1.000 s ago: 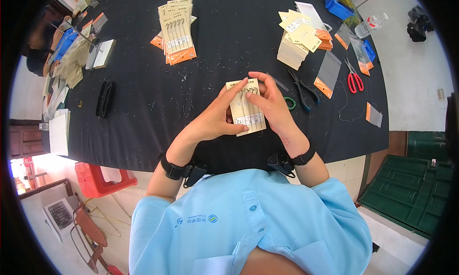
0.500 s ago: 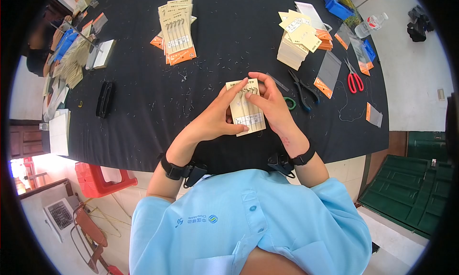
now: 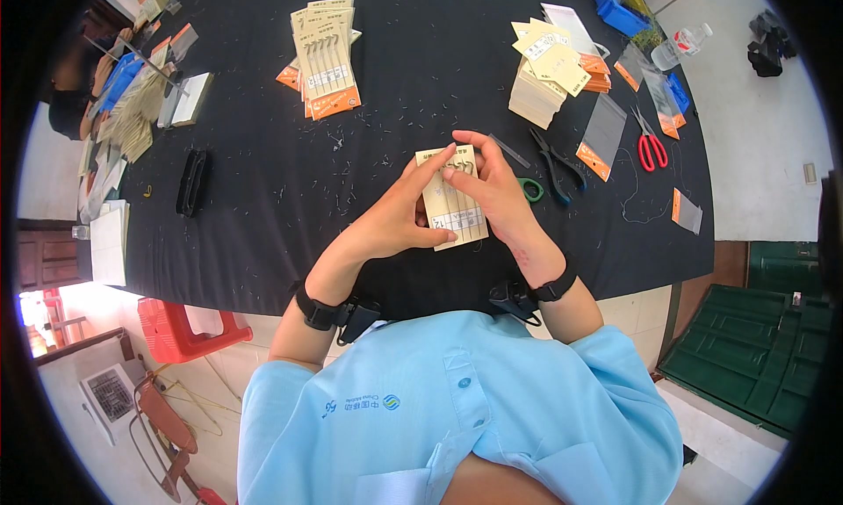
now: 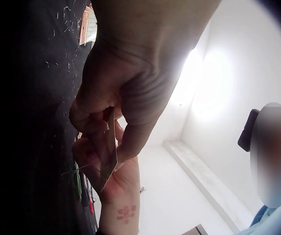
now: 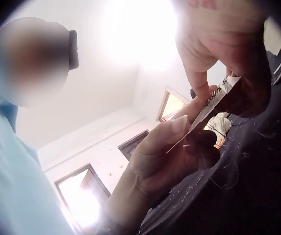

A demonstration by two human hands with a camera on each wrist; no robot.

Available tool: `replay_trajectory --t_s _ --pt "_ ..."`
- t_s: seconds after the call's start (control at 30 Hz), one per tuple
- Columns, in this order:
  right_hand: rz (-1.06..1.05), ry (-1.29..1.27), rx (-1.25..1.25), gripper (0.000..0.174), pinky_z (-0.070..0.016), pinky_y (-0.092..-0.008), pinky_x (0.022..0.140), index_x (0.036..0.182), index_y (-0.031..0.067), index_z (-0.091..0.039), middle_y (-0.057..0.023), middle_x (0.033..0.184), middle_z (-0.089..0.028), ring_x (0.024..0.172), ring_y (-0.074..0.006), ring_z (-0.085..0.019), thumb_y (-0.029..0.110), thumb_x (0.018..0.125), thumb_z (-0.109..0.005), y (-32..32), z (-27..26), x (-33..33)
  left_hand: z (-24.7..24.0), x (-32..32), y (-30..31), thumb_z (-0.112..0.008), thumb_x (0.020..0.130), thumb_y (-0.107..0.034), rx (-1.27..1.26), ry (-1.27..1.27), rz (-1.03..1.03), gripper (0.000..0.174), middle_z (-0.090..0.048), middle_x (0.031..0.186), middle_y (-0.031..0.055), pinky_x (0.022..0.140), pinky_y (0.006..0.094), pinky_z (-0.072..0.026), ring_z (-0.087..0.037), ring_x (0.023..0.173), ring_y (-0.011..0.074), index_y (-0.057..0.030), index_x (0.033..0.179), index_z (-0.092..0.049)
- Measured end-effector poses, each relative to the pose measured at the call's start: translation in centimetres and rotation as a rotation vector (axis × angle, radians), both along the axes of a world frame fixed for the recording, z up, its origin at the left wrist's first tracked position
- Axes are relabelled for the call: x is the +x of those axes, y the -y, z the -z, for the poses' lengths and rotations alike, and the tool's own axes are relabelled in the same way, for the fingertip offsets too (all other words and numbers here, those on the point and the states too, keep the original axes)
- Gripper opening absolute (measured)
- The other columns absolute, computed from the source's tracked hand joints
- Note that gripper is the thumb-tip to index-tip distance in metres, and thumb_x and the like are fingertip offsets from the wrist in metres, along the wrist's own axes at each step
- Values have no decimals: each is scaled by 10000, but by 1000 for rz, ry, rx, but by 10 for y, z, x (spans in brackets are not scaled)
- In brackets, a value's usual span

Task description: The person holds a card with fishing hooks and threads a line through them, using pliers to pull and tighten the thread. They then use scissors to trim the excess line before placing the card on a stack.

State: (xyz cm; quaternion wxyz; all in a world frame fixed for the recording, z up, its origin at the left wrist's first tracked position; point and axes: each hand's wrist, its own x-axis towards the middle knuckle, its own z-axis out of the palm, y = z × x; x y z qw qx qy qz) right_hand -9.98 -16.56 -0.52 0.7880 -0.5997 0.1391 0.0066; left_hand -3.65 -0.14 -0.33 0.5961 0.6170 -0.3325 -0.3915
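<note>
Both hands hold a cream card (image 3: 455, 205) upright over the near part of the table. A row of fish hooks (image 3: 464, 165) lies across its upper part, and a printed white label crosses its lower half. My left hand (image 3: 391, 215) grips the card's left side, thumb on the lower face and a finger reaching up to the top. The right hand (image 3: 500, 196) pinches the upper right, its thumb lying over the hooks and its other fingers behind. Seen edge-on in the right wrist view, the card (image 5: 211, 108) has the hooks standing out from its face.
Filled hook cards (image 3: 327, 61) lie stacked at the back. Blank cards (image 3: 537, 92) are piled at the back right. Pliers (image 3: 555, 164), green-handled scissors (image 3: 531, 189), red scissors (image 3: 650, 145) and a clear packet (image 3: 604, 132) lie right. A black case (image 3: 193, 182) stands left.
My right thumb and index finger have shifted slightly to the left across the top of the card. The left hand and the card stay where they were.
</note>
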Motion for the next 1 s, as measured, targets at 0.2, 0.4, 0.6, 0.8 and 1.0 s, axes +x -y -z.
replay_trajectory --t_s 0.2,0.4,0.6,0.8,1.0 --pt "-1 -2 -16 524 -481 -271 764 1291 61 -370 -74 995 -595 902 -125 -596 98 838 -630 1 0 0 1 0 0 -713 668 46 5 -12 0 982 -308 1321 128 911 346 -498 -458 1181 227 -141 1474 -184" --pt "-3 7 -12 514 -483 -271 770 1286 60 -377 -75 997 -594 907 -129 -597 102 841 -629 2 2 0 -3 0 -1 -716 670 26 38 20 15 996 -323 1288 132 870 318 -502 -476 1137 214 -157 1482 -170" --pt "1 3 -4 518 -482 -274 778 1288 59 -372 -77 1007 -595 918 -132 -594 112 845 -635 1 0 0 -2 0 0 -713 670 22 6 -12 2 1007 -336 1276 137 873 315 -496 -478 1131 219 -161 1487 -153" --pt "-4 -12 -1 535 -466 -281 818 1311 57 -346 -73 1011 -592 960 -130 -569 154 865 -625 10 -1 -3 2 2 -1 -709 659 48 18 10 -11 1020 -323 1316 138 943 344 -468 -444 1198 230 -153 1486 -147" --pt "28 -81 181 594 -436 -292 881 1357 50 -293 -97 1097 -568 1019 -152 -552 151 867 -613 12 -5 -25 -1 6 -3 -696 645 71 -66 -104 -81 1017 -311 1353 132 997 370 -428 -398 1268 239 -132 1482 -154"
